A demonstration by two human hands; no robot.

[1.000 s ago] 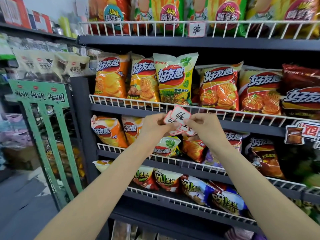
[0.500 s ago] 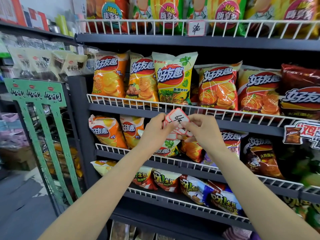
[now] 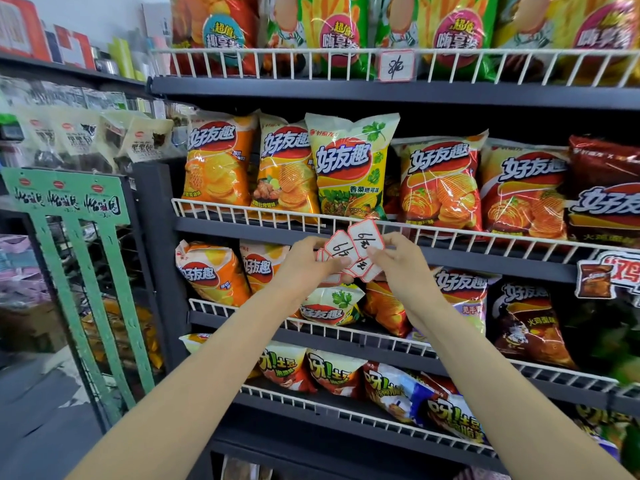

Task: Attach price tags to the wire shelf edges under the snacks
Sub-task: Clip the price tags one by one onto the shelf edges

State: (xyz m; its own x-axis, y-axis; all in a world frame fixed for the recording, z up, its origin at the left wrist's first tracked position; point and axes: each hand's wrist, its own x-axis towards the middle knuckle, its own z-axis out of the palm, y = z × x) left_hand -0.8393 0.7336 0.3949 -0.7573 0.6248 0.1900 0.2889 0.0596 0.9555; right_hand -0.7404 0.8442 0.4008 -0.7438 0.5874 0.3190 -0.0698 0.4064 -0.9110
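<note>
My left hand (image 3: 308,266) holds a fanned stack of small white price tags (image 3: 341,245) with red borders and handwritten numbers. My right hand (image 3: 398,261) pinches the top tag (image 3: 365,237) of that stack at its right side. Both hands are in front of the white wire shelf edge (image 3: 263,216) under the second row of chip bags (image 3: 349,168). One tag (image 3: 396,65) hangs on the top wire edge.
Dark shelves with white wire fronts hold chip bags on several levels. A green hanging display strip (image 3: 76,244) stands to the left of the shelf unit. A red-and-white promo card (image 3: 609,275) is clipped at the right of the second shelf.
The top tag has slid up and to the right off the stack, between my right fingers. Both hands stay at the same spot by the second shelf edge.
</note>
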